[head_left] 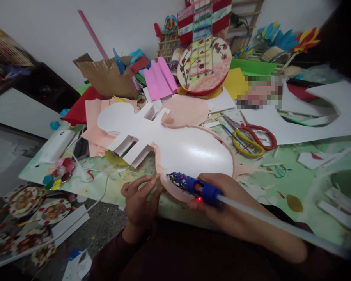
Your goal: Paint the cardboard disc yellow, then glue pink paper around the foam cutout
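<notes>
My right hand [222,195] is wrapped round a blue hot glue gun [190,186], with a long clear glue stick [251,210] coming out of its back. A small red light glows on the gun. Its nozzle points at the near edge of a white board cutout [193,150], rounded at both ends with side tabs in between. Peach paper [158,160] runs along the cutout's rim. At that rim, just left of the nozzle, the fingers of my left hand [142,197] pinch the peach edging.
Red and yellow scissors [253,140] lie right of the cutout among scraps. Behind stand a cardboard box [108,76], a pink paper roll [160,80] and a painted guitar-like model [204,66]. A white cable [105,183] hangs over the left table edge. Decorated discs [52,210] are below.
</notes>
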Available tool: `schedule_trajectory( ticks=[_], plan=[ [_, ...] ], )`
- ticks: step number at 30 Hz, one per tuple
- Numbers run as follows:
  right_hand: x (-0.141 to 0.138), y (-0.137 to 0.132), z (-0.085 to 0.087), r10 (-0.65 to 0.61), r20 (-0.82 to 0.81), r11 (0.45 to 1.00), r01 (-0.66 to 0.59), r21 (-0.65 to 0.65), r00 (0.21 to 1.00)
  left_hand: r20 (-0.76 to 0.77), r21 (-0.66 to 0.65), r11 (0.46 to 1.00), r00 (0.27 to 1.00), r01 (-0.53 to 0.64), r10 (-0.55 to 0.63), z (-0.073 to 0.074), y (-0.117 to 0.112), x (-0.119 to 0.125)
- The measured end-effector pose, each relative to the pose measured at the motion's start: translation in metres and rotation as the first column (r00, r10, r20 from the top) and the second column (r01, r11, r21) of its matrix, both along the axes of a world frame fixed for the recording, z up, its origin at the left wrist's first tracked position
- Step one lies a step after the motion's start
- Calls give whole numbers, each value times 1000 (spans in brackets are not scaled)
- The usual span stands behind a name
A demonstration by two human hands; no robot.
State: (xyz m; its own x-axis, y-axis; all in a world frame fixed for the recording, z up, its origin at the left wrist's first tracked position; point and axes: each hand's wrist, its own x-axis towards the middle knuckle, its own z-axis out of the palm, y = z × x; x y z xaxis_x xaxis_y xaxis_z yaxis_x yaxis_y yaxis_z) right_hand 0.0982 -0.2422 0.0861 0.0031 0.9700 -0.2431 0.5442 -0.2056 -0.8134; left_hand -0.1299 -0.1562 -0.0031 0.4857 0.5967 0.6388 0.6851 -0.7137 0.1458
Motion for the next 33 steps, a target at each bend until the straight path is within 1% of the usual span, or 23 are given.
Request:
schedule_trajectory(
  ticks=[3,6,12,17,22,28,31,33],
  plan=[
    [-3,2,-4,-58,-39,997,56,-59,998,30,15,999,999,31,-31,0,1,1],
    [-6,4,-7,-100,-24,992,98,-76,995,69,54,996,995,74,-77,1,1,3],
    [-8,6,-8,-57,36,995,60,-80,998,47,74,995,996,71,-74,2,1,4],
    [-6,5,-8,-28,114,993,41,-113,993,74,96,991,992,93,-100,-1,2,3],
    [-4,2,-8,-4,91,997,12,-81,996,63,102,991,993,91,-98,-1,2,4],
    [-2,1,-4,-3,130,995,16,-101,992,44,105,990,994,95,-100,1,2,4],
    [3,-1,-1,-23,78,996,29,-88,997,33,113,989,994,97,-101,0,2,3],
    [7,-3,-1,-38,29,999,39,-29,999,22,120,987,994,105,-109,-2,2,2]
  ],
)
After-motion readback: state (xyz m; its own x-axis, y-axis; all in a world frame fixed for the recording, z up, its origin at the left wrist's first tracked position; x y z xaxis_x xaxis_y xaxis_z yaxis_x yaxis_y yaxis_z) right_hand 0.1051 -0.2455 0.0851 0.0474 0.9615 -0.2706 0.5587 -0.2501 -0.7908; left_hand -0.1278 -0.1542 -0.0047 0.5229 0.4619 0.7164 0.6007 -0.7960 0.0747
